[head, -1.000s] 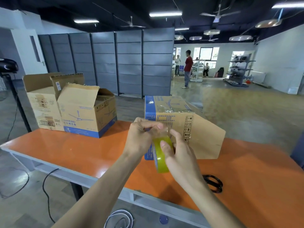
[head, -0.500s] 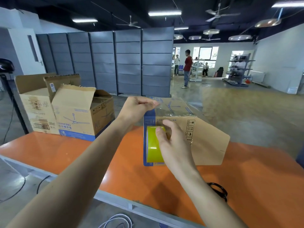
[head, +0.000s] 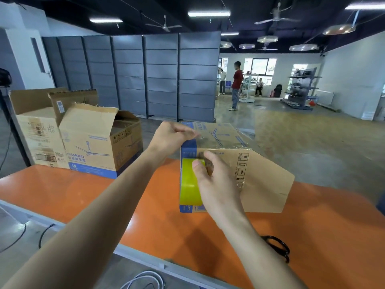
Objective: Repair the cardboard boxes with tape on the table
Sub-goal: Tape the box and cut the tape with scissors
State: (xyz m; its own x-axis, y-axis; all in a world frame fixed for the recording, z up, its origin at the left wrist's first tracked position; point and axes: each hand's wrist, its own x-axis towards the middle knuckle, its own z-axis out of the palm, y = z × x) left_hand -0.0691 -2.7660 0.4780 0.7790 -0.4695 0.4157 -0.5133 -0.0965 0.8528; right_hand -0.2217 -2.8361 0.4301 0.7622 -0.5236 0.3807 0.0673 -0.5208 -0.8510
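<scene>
— What has the grip got?

— The right hand (head: 216,184) grips the yellow-green tape roll (head: 190,184), thumb on the outer face and fingers curled in behind it. The roll stands on edge against the near blue corner of the box (head: 262,180). The forearm comes up from five o'clock.

— And the other one?

— The left hand (head: 173,136) sits at twelve o'clock of the roll, at the box's top edge. Its fingertips are bunched and pinch the tape end (head: 199,136), a shiny clear bit. I can't make out the strip between pinch and roll.

— Where's the box?

— Mid-tabletop (head: 83,197), one brown flap splayed toward three o'clock. Two open boxes (head: 93,147) stand at ten o'clock, and black scissors (head: 278,247) lie at five, partly under the right forearm.

— Changed from before?

— A second ago both hands met at the roll, held in the air before the box. The left has since gone up to the top edge and the roll down onto the corner — since half a second ago, hardly anything.
</scene>
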